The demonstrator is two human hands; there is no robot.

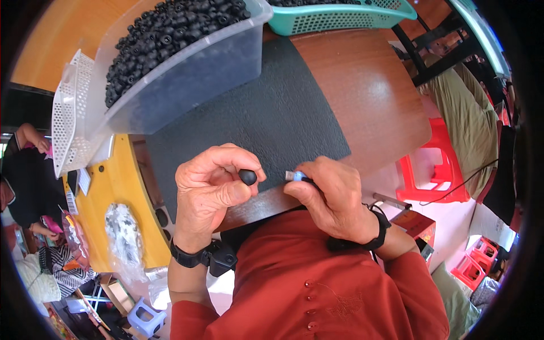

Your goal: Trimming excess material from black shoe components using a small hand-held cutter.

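My left hand (211,190) pinches a small round black rubber piece (247,177) between thumb and fingers, just above the near edge of a dark textured mat (266,113). My right hand (331,195) grips a small blue-handled tool (297,176) whose pale tip points left toward the black piece, a short gap apart. Both hands hover over the mat's front edge on the brown wooden table (368,90). I wear a black band on each wrist and a red buttoned shirt.
A clear plastic bin (187,73) heaped with small black round parts stands at the back left. A teal basket (340,20) sits behind it, a white perforated tray (71,113) at left. Red stools (433,170) and another person (22,181) are nearby.
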